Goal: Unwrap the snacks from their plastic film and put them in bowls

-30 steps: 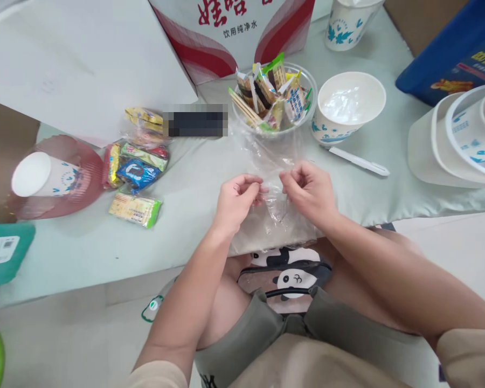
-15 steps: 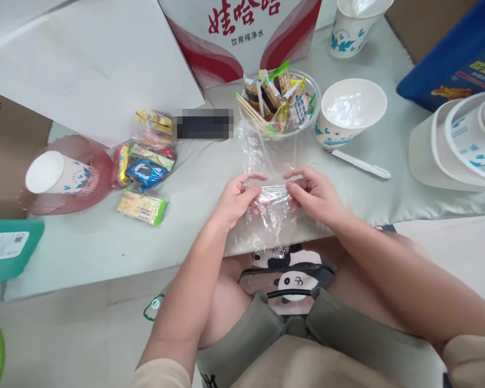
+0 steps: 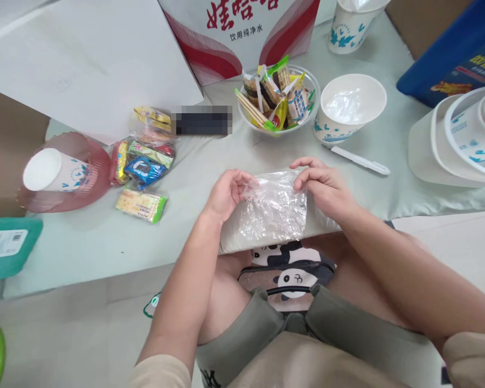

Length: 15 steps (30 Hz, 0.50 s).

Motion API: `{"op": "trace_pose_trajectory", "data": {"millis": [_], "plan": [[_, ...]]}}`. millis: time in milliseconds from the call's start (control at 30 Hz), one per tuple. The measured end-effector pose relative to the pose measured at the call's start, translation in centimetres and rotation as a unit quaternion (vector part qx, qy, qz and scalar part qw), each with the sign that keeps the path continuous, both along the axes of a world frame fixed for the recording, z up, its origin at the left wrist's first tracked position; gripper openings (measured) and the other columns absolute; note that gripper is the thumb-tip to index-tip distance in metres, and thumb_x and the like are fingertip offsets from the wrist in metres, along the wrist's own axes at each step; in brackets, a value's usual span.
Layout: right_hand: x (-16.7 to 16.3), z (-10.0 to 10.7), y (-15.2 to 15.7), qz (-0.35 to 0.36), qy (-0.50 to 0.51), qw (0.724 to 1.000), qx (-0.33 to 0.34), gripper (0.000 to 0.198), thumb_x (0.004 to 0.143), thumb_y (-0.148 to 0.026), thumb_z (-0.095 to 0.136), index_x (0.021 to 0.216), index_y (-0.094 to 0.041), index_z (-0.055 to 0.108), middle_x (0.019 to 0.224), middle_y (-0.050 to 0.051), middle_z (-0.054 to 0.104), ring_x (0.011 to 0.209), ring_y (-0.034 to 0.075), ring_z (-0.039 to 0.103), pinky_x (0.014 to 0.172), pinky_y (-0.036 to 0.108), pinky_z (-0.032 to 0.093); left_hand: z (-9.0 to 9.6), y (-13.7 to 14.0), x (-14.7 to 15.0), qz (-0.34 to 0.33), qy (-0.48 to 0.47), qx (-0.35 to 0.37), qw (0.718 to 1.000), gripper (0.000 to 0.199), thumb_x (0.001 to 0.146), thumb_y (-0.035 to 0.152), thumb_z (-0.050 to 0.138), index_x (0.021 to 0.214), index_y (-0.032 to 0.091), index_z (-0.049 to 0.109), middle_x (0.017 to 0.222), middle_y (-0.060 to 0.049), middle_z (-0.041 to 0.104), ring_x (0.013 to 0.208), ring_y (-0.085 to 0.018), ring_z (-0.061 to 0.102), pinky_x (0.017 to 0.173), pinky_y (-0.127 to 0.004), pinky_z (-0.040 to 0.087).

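— Since the earlier frame, your clear plastic (image 3: 275,213) no longer stretches up toward the snack bowl (image 3: 317,94); it's folded down, and your left hand (image 3: 227,195) and right hand (image 3: 327,188) sit slightly wider apart.
— Which way does it lie from them?
— Between and just below, mid-frame, by the front edge of the worktop (image 3: 81,253). You have one hand at each upper corner, neither plainly nearer; no clear long axis shows.
— And the grip?
— Your right fingers are parted, one tip at the plastic's edge. Whether your left pinches it, you can't tell.
— Its look?
— Thin, shiny, wrinkled, roughly square.
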State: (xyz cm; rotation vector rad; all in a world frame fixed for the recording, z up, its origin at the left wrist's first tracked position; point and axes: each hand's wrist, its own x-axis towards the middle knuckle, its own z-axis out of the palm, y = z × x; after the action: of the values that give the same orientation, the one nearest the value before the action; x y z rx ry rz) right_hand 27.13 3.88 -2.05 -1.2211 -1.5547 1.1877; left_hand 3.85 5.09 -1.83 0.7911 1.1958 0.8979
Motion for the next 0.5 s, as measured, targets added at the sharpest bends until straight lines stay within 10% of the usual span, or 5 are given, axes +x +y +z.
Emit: {"op": "trace_pose_trajectory", "data": {"millis": [133, 267, 500], "plan": [[-0.5, 0.0, 0.0, -0.032, 0.03, 0.999, -0.032, 0.011, 0.083, -0.026, 0.06, 0.086, -0.025, 0.071, 0.116, 0.006, 0.065, 0.102, 0.022, 0.065, 0.076, 0.035, 0.056, -0.4, -0.2, 0.4, 0.039, 0.121, 0.111, 0.986, 0.037, 0.078, 0.045, 0.074, 0.057, 0.018, 0.061, 0.059, -0.002, 0.064, 0.059, -0.012, 0.06, 0.056, -0.023, 0.045], [-1.1, -0.2, -0.1, -0.047, 0.068, 0.994, -0.068, 0.053, 0.075, -0.035, 0.079, 0.123, -0.031, 0.057, 0.112, 0.005, 0.067, 0.082, 0.018, 0.065, 0.069, 0.033, 0.056, 0.0, -0.3, 0.5, 0.017, 0.066, 0.143, 0.987, 0.028, 0.062, 0.023, 0.08, 0.075, 0.02, 0.055, 0.086, 0.001, 0.07, 0.074, -0.013, 0.069, 0.065, -0.023, 0.052], [-1.1, 0.3, 0.2, -0.067, 0.056, 0.994, -0.072, 0.012, 0.084, -0.032, 0.068, 0.08, -0.025, 0.059, 0.075, 0.0, 0.062, 0.07, 0.016, 0.062, 0.071, 0.033, 0.054, 0.5, 0.3, 0.5, 0.076, -0.041, 0.054, 0.995, 0.049, 0.068, 0.027, 0.079, 0.11, 0.027, 0.054, 0.109, -0.002, 0.073, 0.091, -0.017, 0.075, 0.071, -0.025, 0.058]]}}
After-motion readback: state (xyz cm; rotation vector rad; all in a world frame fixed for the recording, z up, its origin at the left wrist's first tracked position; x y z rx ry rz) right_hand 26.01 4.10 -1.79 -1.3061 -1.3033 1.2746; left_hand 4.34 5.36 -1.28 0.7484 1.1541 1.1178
